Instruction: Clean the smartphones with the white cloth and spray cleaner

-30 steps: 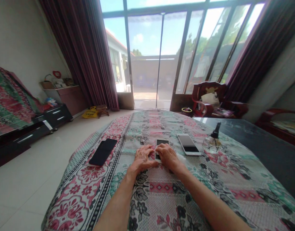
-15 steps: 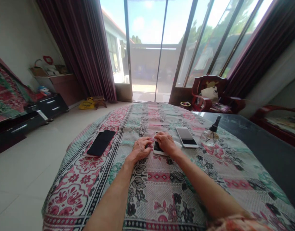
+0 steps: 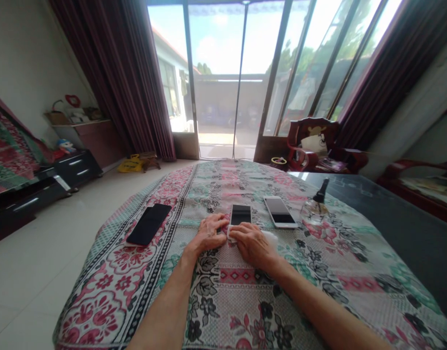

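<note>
A white smartphone (image 3: 241, 214) lies face up at the middle of the flowered cloth, its dark screen partly covered. My left hand (image 3: 209, 232) rests at its left edge, fingers bent and holding it in place. Over the phone's lower end lies my right hand (image 3: 253, 244), pressing a white tissue (image 3: 271, 238) that sticks out beside and under the fingers. Just to the right is a second white phone (image 3: 281, 212), flat and untouched. A clear glass bottle with a black top (image 3: 315, 209) stands further right. On the left lies a black phone (image 3: 149, 224), over something pale at its edge.
The patterned tablecloth (image 3: 245, 301) covers the rounded surface before me. A dark table (image 3: 358, 194) adjoins on the right, with a red wooden chair (image 3: 311, 146) behind it. Glass doors stand ahead; a yellow bag (image 3: 130, 164) lies on the floor at left.
My right hand has slid down the phone toward me with the tissue, uncovering the upper screen. The left hand stays at the phone's edge. The whole view has shifted slightly.
</note>
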The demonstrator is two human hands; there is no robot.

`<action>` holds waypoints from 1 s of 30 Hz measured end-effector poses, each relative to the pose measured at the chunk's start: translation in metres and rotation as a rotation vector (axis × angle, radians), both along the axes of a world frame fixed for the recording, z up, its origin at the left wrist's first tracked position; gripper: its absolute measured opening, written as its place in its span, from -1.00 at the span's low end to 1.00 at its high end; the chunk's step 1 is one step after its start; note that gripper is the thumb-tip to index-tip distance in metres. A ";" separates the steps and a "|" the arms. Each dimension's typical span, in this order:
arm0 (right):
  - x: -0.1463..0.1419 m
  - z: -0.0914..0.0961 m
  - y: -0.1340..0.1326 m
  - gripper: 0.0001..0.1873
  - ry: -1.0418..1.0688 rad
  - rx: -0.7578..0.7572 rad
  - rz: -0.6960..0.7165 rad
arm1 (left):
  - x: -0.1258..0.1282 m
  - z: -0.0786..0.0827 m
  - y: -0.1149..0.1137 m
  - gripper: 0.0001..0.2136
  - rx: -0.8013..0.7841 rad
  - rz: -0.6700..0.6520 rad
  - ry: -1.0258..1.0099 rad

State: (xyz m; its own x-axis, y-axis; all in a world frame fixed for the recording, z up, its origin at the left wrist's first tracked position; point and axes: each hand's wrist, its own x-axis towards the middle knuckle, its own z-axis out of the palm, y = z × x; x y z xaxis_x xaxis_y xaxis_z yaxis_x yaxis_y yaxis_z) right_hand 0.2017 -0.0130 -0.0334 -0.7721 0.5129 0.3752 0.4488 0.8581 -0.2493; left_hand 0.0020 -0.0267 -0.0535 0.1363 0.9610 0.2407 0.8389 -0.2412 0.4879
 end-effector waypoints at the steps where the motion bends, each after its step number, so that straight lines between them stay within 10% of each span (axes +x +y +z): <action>1: 0.001 0.000 0.002 -0.76 -0.004 -0.009 -0.014 | 0.000 0.001 0.000 -0.56 -0.007 0.000 0.004; 13: 0.024 0.020 0.015 -0.79 -0.227 -0.050 -0.483 | 0.002 0.006 -0.002 -0.43 -0.103 -0.015 0.078; 30: 0.026 0.025 0.024 -0.87 0.269 -0.258 -0.337 | 0.002 0.008 -0.003 -0.45 -0.095 -0.022 0.082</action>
